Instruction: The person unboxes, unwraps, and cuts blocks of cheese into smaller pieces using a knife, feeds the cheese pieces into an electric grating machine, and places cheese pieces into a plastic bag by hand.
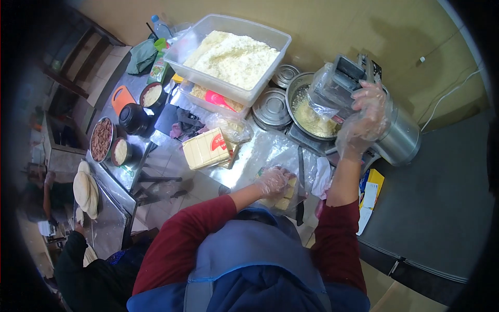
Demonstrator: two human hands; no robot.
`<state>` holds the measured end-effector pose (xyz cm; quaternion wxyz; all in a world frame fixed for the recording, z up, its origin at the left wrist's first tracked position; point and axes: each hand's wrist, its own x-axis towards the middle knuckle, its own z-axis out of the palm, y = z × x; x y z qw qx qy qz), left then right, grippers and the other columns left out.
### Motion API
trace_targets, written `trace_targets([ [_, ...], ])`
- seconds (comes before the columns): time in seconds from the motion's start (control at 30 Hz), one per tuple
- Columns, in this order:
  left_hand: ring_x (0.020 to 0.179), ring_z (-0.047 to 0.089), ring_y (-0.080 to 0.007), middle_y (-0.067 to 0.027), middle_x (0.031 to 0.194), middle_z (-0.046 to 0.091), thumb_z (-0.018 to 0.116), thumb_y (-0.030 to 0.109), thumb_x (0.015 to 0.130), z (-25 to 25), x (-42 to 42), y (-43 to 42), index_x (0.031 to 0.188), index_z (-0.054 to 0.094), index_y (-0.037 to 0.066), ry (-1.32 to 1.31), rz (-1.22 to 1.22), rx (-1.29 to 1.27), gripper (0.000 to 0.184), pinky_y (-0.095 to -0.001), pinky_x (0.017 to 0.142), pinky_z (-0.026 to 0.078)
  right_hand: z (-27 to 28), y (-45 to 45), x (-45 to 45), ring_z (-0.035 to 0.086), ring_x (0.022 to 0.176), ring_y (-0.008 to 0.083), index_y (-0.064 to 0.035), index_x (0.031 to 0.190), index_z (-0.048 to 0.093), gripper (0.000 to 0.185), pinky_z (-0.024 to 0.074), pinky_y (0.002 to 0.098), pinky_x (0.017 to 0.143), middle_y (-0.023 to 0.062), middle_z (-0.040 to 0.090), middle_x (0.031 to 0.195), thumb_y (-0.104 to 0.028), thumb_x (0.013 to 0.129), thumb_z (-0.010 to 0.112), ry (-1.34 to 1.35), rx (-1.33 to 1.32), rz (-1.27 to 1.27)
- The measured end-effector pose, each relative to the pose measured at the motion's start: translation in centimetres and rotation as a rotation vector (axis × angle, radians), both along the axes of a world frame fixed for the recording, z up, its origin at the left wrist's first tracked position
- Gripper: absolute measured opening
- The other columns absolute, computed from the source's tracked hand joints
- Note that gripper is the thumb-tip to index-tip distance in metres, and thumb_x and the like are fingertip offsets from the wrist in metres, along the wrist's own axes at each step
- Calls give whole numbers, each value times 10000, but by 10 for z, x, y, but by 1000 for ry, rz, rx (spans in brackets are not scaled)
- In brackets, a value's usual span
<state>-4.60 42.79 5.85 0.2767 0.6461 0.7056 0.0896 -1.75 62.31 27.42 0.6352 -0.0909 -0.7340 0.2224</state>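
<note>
My left hand (274,181), in a clear plastic glove, has its fingers curled over pale yellow cheese pieces (284,200) on a plastic sheet. A long dark knife (301,182) lies just right of it. My right hand (365,120), also gloved, is up beside the hopper of a grating machine (349,70), its fingers stretched out; whether it touches the machine I cannot tell. Clear plastic wraps the machine's outlet. Below that, a metal bowl (297,83) holds grated cheese (314,120). Wrapped cheese blocks (206,149) are stacked left of my left hand.
A large plastic tub (285,37) of grated cheese stands at the back, near round metal tins (272,107). A white cloth (322,176) and yellow box (375,182) lie right. Further left are bowls, an orange cutting board (122,99), flat dough (86,190) and another person's dark sleeve (73,255).
</note>
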Motion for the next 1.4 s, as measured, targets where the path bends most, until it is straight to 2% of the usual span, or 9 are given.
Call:
trace_targets([
  [0.2, 1192, 554, -311, -137, 1293, 586, 553, 398, 911, 11, -5, 7, 1363, 528, 111, -15, -42, -53, 536, -502, 990, 447, 11, -7, -7, 630, 895, 322, -57, 643, 451, 362, 396, 521, 1052, 111, 574, 735, -243, 934, 345, 69, -84, 0],
  [0.3, 1141, 598, -298, -140, 1220, 650, 531, 404, 906, -24, 2, 11, 1294, 573, 24, 23, -52, 28, 545, -417, 1010, 445, 0, -13, -7, 627, 917, 326, -58, 640, 423, 369, 404, 534, 1043, 113, 572, 742, -238, 946, 322, 6, -2, -119],
  [0.63, 969, 675, -301, -177, 1056, 690, 515, 412, 908, -41, -2, 30, 1122, 667, 69, 21, -173, -99, 432, -459, 831, 531, 13, -20, -4, 607, 916, 324, -37, 670, 390, 344, 434, 513, 1020, 129, 545, 759, -203, 954, 290, -146, 71, -270],
  [0.73, 995, 678, -270, -159, 1050, 692, 554, 406, 892, -57, 2, 38, 1140, 669, 106, 123, -238, -137, 406, -442, 833, 536, 29, -6, -7, 585, 939, 292, -49, 683, 422, 192, 437, 463, 1018, 118, 539, 778, -93, 869, 403, 47, -127, -12],
  [0.8, 1051, 669, -335, -150, 1100, 702, 633, 379, 876, -60, -1, 41, 1090, 723, 89, -75, -57, -87, 372, -449, 848, 552, 43, 14, -11, 547, 908, 264, -61, 709, 419, 168, 433, 441, 1023, 95, 506, 771, -96, 873, 430, 148, -206, 155],
  [0.9, 1030, 674, -338, -154, 1098, 699, 643, 374, 874, -30, -14, 32, 1099, 711, 77, -215, 18, -13, 378, -447, 837, 554, 61, 39, -5, 504, 844, 234, -48, 782, 425, 420, 453, 491, 997, 82, 454, 807, -427, 940, 514, 13, -164, 177],
  [1.1, 1022, 673, -328, -162, 1075, 697, 673, 345, 841, -27, -23, 35, 1108, 684, 73, -44, -207, -33, 381, -433, 858, 548, 73, 77, -1, 479, 881, 216, -55, 892, 455, 624, 442, 488, 1001, 62, 420, 852, -672, 895, 548, -59, -32, 245],
  [1.2, 1036, 670, -322, -165, 1088, 694, 684, 321, 825, -66, -17, 48, 1109, 686, 73, -108, -168, -46, 377, -428, 874, 545, 73, 128, 15, 489, 951, 221, -43, 1124, 466, 470, 392, 499, 1063, 38, 423, 916, -485, 981, 540, -99, -139, 392],
  [1.4, 1028, 674, -323, -160, 1087, 701, 704, 280, 784, -32, -37, 32, 1136, 682, 66, -186, -29, 12, 412, -419, 878, 538, 90, 149, 16, 505, 917, 211, -59, 1082, 502, 420, 398, 509, 1067, 24, 417, 875, -465, 984, 543, -192, -117, 466],
])
